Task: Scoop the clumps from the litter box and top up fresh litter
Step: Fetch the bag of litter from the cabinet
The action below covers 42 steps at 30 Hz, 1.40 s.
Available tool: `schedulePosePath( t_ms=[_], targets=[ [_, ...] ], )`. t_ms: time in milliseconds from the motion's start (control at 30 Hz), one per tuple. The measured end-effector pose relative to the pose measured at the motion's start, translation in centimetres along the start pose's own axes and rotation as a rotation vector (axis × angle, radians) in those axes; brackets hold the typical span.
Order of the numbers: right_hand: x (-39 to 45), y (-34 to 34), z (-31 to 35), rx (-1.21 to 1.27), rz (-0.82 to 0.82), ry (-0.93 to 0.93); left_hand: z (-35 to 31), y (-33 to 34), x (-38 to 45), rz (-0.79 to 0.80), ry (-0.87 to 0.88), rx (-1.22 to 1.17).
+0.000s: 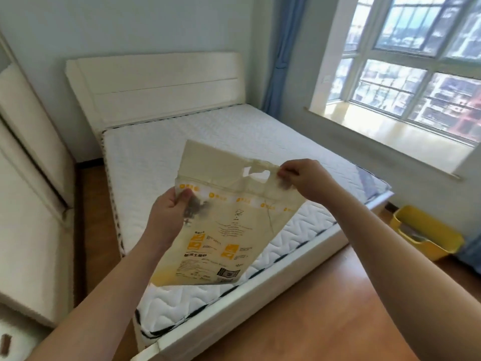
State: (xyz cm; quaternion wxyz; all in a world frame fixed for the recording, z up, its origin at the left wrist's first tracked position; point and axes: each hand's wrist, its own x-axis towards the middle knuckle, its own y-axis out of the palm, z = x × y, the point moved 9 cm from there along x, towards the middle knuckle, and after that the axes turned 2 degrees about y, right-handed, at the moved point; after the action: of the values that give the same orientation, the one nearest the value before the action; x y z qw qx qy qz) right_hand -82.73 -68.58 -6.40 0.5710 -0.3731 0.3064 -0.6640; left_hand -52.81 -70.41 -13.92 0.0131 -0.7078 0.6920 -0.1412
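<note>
The litter bag [221, 225], a flat cream pouch printed with yellow panels and dark text, hangs in mid-air in front of the person, above the near corner of the bed [197, 142]. It looks slack and nearly flat, so I judge it holds little or no litter at this point. Its top strip, with a cut-out carry handle, is partly torn away from the body and stretched sideways.

The left hand [171, 204] pinches the bag's upper left edge just under the dotted yellow band, thumb in front and fingers curled behind, which anchors the body of the pouch. The right hand [299, 178] pinches the end of the handle strip between thumb and curled fingers and holds it out to the right. With the 2 hands pulling apart along the seam, the hold reads as tearing the top open, or spreading the mouth, so litter can be poured.

The bag is kept high and upright, probably so nothing spills while the opening is worked.

The yellow litter box [426, 233] sits on the wooden floor [325, 308] past the foot of the bed, well apart from the bag, below the window sill [385, 136]. Its inside is mostly hidden, so whether clumps remain cannot be told. No scoop is in view.
</note>
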Motion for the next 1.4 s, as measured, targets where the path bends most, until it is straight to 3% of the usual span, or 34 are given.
schedulePosePath(
  t_ms=[200, 433, 600, 833, 1067, 1267, 1400],
  targets=[
    [-2.6, -6.2, -9.5, 0.024, -0.174, 0.020, -2.9, 11.8, -0.9, 0.108, 0.032, 0.032],
    [-6.2, -12.5, -15.6, 0.141, -0.294, -0.030, -5.8, 24.3, -3.1, 0.200, 0.049, 0.071],
    [-8.0, -14.4, -19.0, 0.056, -0.235, -0.006, -7.5, 32.3, -4.1, 0.319, 0.081, 0.105],
    [-8.3, -18.6, -25.3, 0.042, -0.322, 0.165, -9.9, 43.6, -5.5, 0.535, 0.182, 0.099],
    [-6.9, -22.9, -32.0, 0.087, -0.429, 0.224, -9.7, 52.7, -3.4, 0.688, 0.141, -0.020],
    [-4.5, -27.4, -36.2, 0.025, -0.515, 0.252, -6.4, 60.5, -1.1, 0.912, 0.121, 0.107],
    [-4.5, -31.2, -39.4, 0.005, -0.623, 0.285, -5.6, 65.4, 0.6, 0.973, 0.170, 0.134]
  ],
)
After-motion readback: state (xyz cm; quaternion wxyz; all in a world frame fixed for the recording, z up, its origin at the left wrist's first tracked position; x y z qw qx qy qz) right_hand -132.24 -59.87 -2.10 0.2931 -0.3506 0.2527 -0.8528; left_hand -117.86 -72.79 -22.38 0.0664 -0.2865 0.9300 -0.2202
